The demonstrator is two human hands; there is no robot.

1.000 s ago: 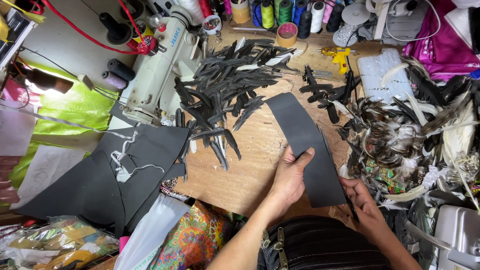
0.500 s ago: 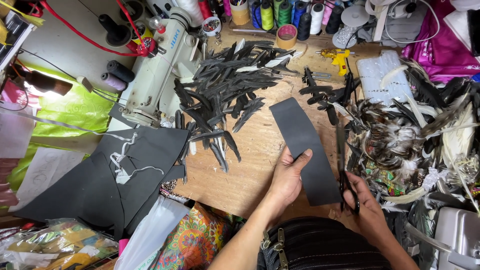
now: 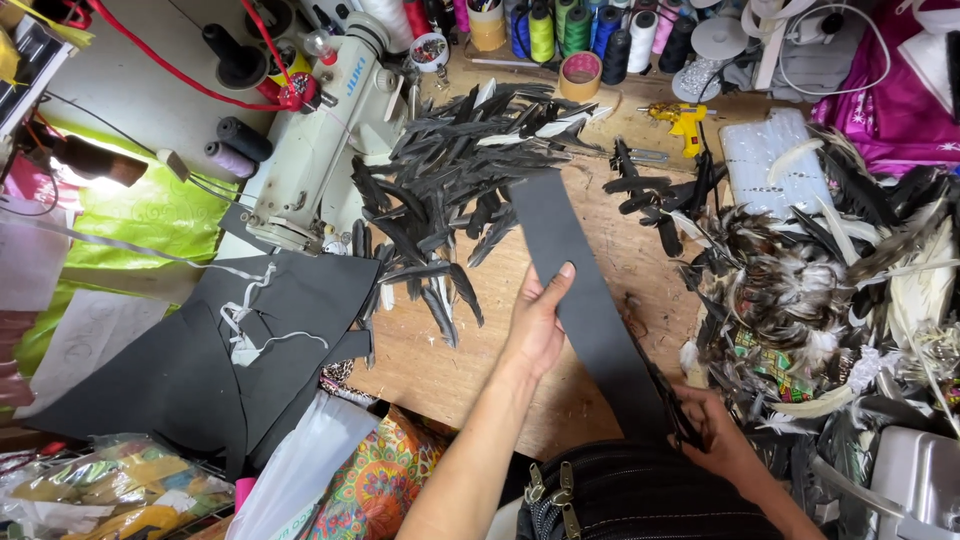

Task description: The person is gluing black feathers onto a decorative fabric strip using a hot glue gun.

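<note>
Cluttered wooden desk (image 3: 500, 350). My left hand (image 3: 537, 325) grasps black foam strip (image 3: 580, 280), long axis diagonal toward right hand (image 3: 705, 440) clenching scissors (image 3: 672, 405).

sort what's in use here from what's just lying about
In use: dark strip, held by the left hand; scissors in the right hand, at the strip's near end.

Lying about: black feathers, sewing machine, glue gun, tape roll, thread spools, speckled feathers.

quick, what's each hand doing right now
Left hand: shut on the black strip.
Right hand: shut on the scissors, at the strip's near end.
</note>
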